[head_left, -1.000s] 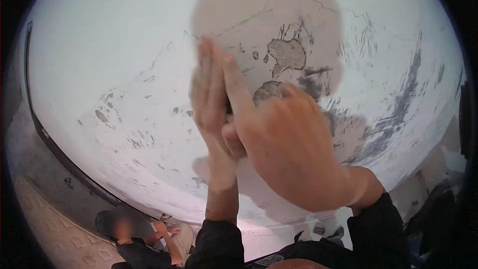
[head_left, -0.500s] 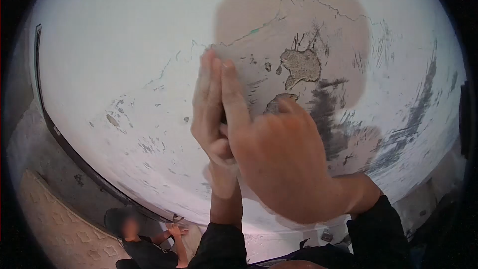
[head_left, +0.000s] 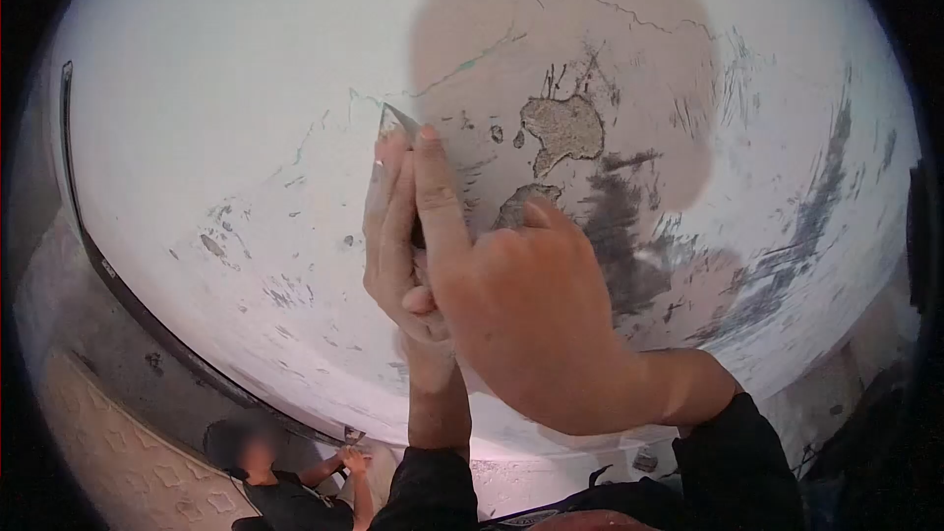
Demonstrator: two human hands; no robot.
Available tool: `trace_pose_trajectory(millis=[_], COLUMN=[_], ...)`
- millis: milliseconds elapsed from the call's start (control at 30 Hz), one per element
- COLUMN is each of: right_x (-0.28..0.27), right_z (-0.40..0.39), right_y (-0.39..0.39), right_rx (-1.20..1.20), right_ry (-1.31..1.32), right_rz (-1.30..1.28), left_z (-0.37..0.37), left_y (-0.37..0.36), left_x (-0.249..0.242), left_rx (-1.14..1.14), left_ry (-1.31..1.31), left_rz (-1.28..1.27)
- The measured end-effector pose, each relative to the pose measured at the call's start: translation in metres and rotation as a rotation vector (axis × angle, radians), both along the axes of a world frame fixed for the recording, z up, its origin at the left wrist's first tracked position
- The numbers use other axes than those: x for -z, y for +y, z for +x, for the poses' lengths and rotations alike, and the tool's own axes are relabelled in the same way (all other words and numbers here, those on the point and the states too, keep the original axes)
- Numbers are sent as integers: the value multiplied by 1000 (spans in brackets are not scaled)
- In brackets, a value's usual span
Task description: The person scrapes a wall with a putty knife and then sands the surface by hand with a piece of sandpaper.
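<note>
Jutting just past the hands (head_left: 531, 305) is a pointed blade (head_left: 397, 120)

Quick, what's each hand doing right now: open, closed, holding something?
Left hand: outstretched against a pointed blade; whether it grips can't be told.
Right hand: pointing toward the blade, underside hidden; grip can't be told.

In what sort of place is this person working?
Probably a building under repair: the white wall has a bare patch and dark smears, and what looks like a thin blade sticks out past the fingertips.
</note>
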State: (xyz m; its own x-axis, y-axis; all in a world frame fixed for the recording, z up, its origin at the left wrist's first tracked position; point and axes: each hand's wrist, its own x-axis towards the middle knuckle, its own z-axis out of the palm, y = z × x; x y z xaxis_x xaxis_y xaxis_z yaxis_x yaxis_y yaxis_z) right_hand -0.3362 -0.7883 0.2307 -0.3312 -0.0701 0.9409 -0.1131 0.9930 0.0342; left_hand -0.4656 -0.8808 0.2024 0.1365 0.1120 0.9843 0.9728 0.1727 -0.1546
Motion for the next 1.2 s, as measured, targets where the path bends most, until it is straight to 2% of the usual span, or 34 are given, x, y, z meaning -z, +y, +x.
trace_pose_trajectory(millis=[67,167,200,267,300,367,400,500,533,600,633,700,767,800,867,967,1033,1100,1167,1200], right_x=[-2,-5,-5,-5,-8,-12,-12,-13,-16,-25,-36,-35,-19,-16,-9,8,32,62,103,121], right_z=[9,-1,1,7,4,1,4,11,10,13,17,18,7,4,1,10,31,54,70,78], right_y=[8,1,3,8,8,4,5,6,8,11,16,15,10,7,3,14,25,39,55,63], right_rx=[-206,-197,-199,-239,-236,-291,-292,-303,-312,-344,-363,-389,-466,-475,-330,-446,-414,-486,-641,-687], right_ry=[-271,-153,-161,-250,-247,-230,-246,-292,-290,-327,-432,-546,-316,-338,-216,-187,-264,-353,-476,-570], right_rz=[-86,-97,-98,-113,-117,-144,-147,-149,-161,-168,-116,-65,-303,-293,-208,-250,-286,-399,-538,-605], left_z=[-1,12,39,45,27,25,37,8,2,5,7,8,1,-4,-5,28,40,52,53,55], left_y=[1,3,13,14,8,6,9,3,4,-1,-3,-2,-2,-3,-7,-27,-48,-69,-89,-101], left_x=[-5,-9,-14,-15,-16,-15,-18,-10,-12,-13,-14,-13,-19,-22,-21,5,27,59,82,83], left_rx=[57,-45,127,295,85,-126,-32,58,25,-19,-42,50,69,55,24,-61,-172,-300,-332,-340], left_ry=[56,47,-189,-431,-229,-46,-76,-101,-27,-37,-41,-49,-1,37,96,-27,-32,11,193,113], left_rz=[-13,-54,56,152,49,-52,-35,-49,-67,-86,-96,-73,-60,-62,-69,-68,5,172,390,474])
